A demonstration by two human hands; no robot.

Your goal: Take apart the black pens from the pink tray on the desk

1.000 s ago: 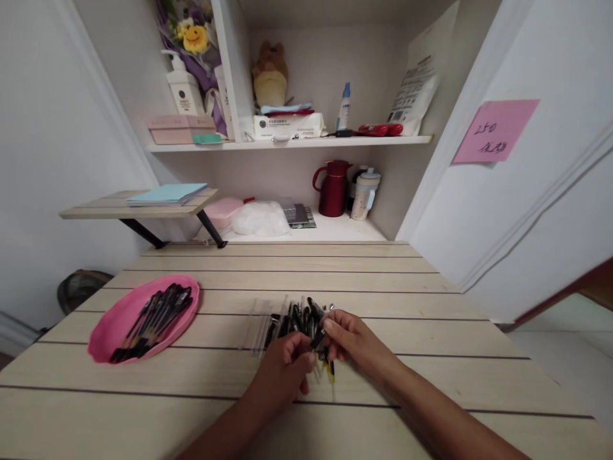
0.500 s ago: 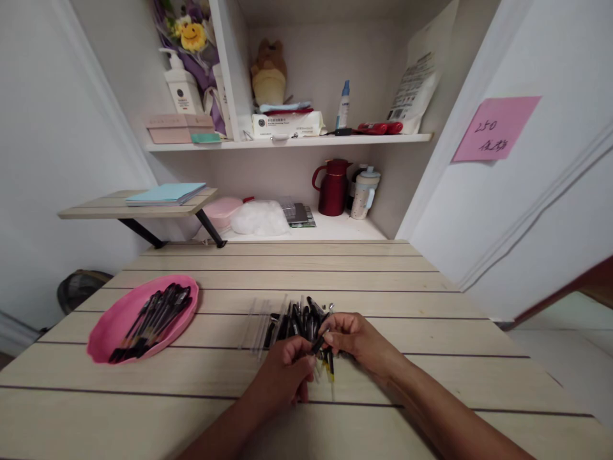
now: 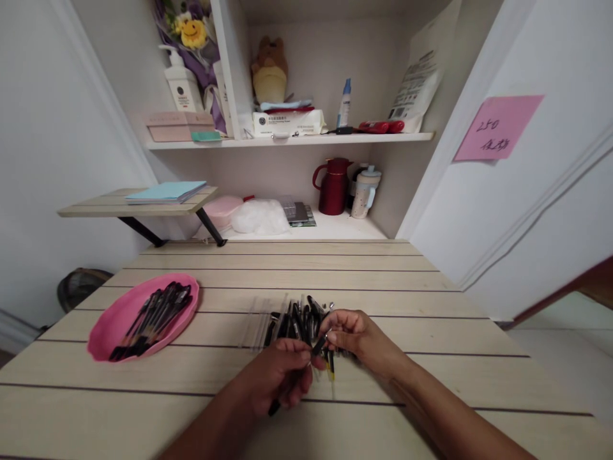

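My left hand (image 3: pixel 283 374) is closed around a dark pen (image 3: pixel 274 407), whose black end pokes out below the palm. Between the two hands shows a small black pen part (image 3: pixel 319 345) with a silvery end. My right hand (image 3: pixel 352 332) pinches that part with thumb and fingertips; whether it joins the pen in my left hand is hidden. Just beyond the fingers lies a pile of black pen parts (image 3: pixel 299 319). Clear thin tubes (image 3: pixel 258 322) are left of the pile, and a yellow-and-black refill (image 3: pixel 332 370) sticks out beneath my right hand.
A pink oval tray (image 3: pixel 103 326) with several black pens stands on the slatted table at the left. Behind it rises a small raised shelf (image 3: pixel 96 203) on black legs. At the back, a cubby holds a red jug (image 3: pixel 334 186), a cup (image 3: pixel 366 193) and a white bag (image 3: pixel 261 217).
My left hand has turned and shifted slightly left and down, so the pen's black end now shows below it. My right hand stays nearly in place.
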